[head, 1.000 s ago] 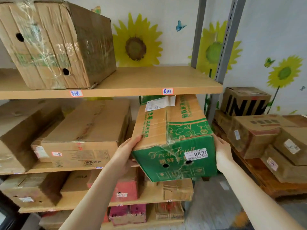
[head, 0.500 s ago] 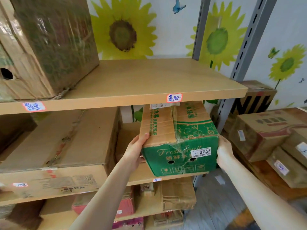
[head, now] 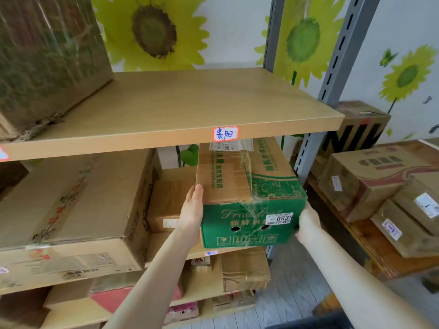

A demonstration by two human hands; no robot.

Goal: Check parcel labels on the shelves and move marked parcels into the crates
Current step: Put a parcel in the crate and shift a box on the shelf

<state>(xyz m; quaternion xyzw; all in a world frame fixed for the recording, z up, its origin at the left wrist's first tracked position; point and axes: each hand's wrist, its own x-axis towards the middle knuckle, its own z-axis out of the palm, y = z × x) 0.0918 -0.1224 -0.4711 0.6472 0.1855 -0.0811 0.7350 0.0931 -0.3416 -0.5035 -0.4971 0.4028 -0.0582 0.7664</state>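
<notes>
A green and brown fruit parcel (head: pixel 249 198) sits on the middle shelf (head: pixel 166 245), under the upper shelf board (head: pixel 190 108). A white label reading 0839 (head: pixel 279 219) is stuck on its green front. My left hand (head: pixel 192 212) presses flat on the parcel's left side. My right hand (head: pixel 307 222) grips its right front corner. Both hands hold the parcel between them, its front end past the shelf edge.
A big brown box (head: pixel 78 198) lies left of the parcel, a small box (head: pixel 168 200) behind my left hand. A taped box (head: pixel 47 58) fills the upper shelf's left. Grey uprights (head: pixel 332 74) stand on the right. Labelled parcels (head: pixel 380 186) are stacked on a wooden pallet (head: pixel 384 257).
The parcel has moved back under the upper shelf and now rests level on the middle shelf. The camera has come closer and higher. Both hands kept their hold.
</notes>
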